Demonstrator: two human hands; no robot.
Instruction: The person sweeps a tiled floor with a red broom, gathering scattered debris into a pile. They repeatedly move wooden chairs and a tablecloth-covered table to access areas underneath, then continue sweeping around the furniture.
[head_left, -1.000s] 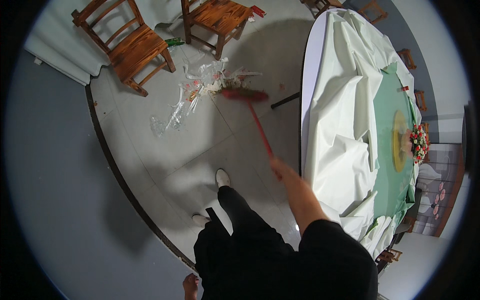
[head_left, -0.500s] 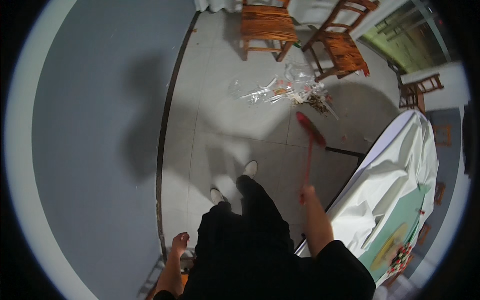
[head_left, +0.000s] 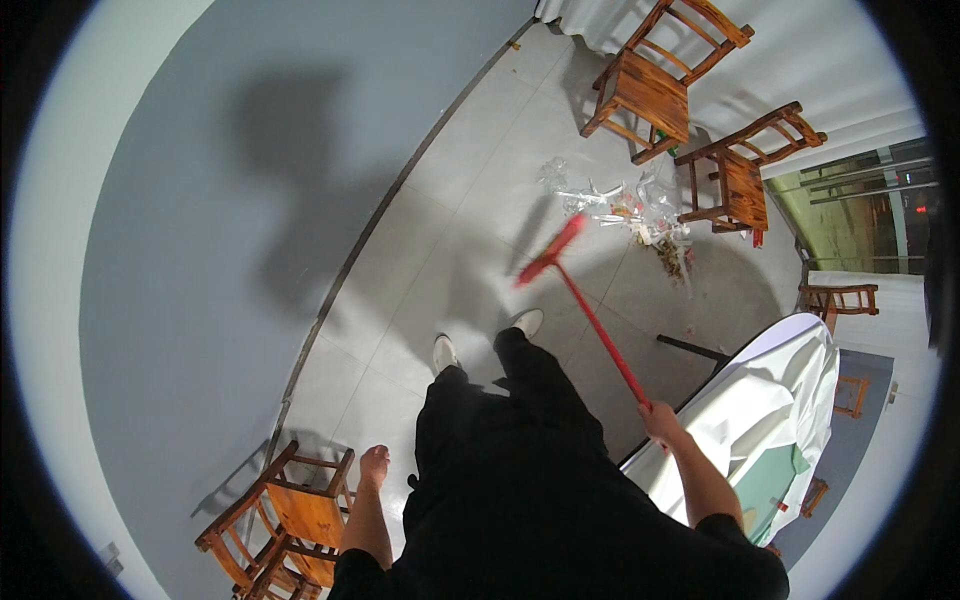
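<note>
A red broom (head_left: 604, 338) slants away from my right hand (head_left: 659, 424), whose fingers are wrapped round the upper part of its handle. Its wide red head (head_left: 552, 251) is ahead of my shoes, nearer to me than the pile of litter (head_left: 640, 213). That pile holds crumpled clear plastic, white scraps and some brown debris on the grey tile floor. Low at my left side hangs my left hand (head_left: 374, 466), fingers curled in a loose fist with nothing visible in it, near a wooden chair (head_left: 308, 512).
Two wooden chairs (head_left: 650, 95) (head_left: 742, 185) stand beyond the litter by a white curtain. On the right is a table with a rumpled white cloth (head_left: 765, 390); its dark leg (head_left: 692, 348) juts toward the floor area. A grey wall (head_left: 200, 300) runs along the left.
The broom head has swung left and lifted away from the right side of the litter. My view has turned, bringing the chair at my left into sight. My right hand keeps its grip.
</note>
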